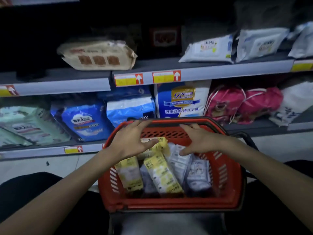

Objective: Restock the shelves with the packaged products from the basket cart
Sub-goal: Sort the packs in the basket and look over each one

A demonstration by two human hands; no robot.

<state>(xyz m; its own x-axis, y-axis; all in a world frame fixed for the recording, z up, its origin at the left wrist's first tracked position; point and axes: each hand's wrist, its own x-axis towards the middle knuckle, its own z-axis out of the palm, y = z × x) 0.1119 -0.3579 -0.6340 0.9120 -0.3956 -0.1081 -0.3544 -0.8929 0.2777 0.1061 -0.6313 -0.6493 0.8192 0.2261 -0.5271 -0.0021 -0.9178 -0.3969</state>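
Note:
A red plastic basket point(225, 180) stands in front of me on the floor, against the low shelf. Inside lie several flat packs: yellow-and-white ones point(163, 175) in the middle and left, pale grey-white ones point(199, 175) on the right. My left hand point(133, 140) hovers over the basket's far left part, fingers spread, its thumb over a yellow pack. My right hand point(199, 140) hovers over the far right part, fingers spread, thumb near a white pack. Neither hand grips anything.
The middle shelf point(211, 72) carries a beige wipes pack point(98, 55) and white wipes packs point(210, 48). The lower shelf point(42, 150) holds blue diaper bags point(84, 121), a white-and-blue bag point(183, 100) and pink drawstring bags point(242, 104). My dark-trousered knees flank the basket.

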